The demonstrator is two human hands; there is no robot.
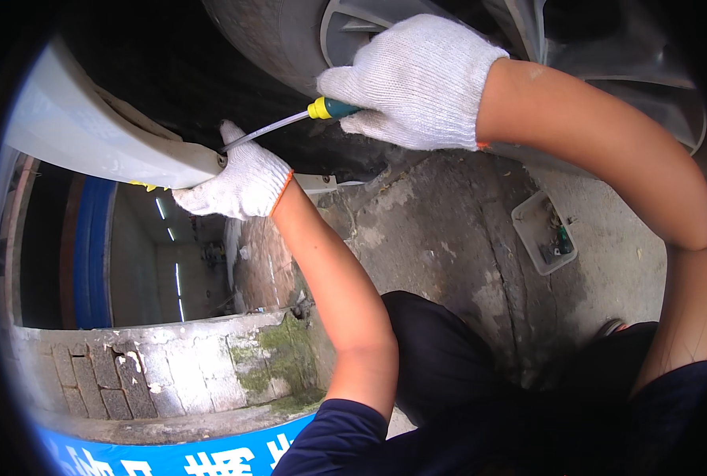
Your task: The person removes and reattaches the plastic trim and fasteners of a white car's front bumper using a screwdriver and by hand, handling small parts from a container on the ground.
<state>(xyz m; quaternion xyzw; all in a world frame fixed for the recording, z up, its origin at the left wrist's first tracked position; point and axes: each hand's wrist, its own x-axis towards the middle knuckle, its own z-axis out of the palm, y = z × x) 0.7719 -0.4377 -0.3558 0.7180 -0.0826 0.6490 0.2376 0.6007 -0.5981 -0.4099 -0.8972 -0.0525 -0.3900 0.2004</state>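
In a white knit glove, my right hand (pixel 425 83) is closed round the green and yellow handle of a screwdriver (pixel 319 109). Its metal shaft slants down to the left, the tip at a small screw or clip on the lower edge of a white car bumper (pixel 107 139); whether it is seated I cannot tell. My left hand (pixel 246 182), gloved the same way, grips that bumper edge, with one finger raised behind the shaft's tip and the others at the panel's underside. The dark wheel arch lies behind both hands.
A tyre (pixel 270 40) and its grey spoked wheel (pixel 345 36) stand close beyond my right hand. On the stained concrete floor sits a white plastic tray (pixel 518 218) holding small parts. A low brick wall (pixel 179 373) and a blue banner (pixel 155 460) lie at lower left.
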